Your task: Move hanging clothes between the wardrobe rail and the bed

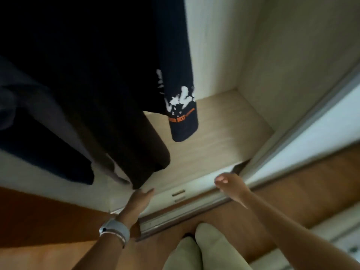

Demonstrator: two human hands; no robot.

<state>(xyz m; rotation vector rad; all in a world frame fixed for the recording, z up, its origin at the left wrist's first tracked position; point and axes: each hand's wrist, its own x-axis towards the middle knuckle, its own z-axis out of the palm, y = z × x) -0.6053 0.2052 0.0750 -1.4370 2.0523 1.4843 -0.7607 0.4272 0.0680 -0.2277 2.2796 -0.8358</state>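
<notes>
Dark hanging clothes [87, 75] blur together, tops cut off.

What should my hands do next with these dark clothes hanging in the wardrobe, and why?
Probably raise the left hand up along the dark brown hanging garment toward its hanger. Both hands are empty; the left, with a grey wristband, sits just under that garment's hem, and the right hand hovers by the wardrobe's pale wooden floor. The rail is out of view.
</notes>
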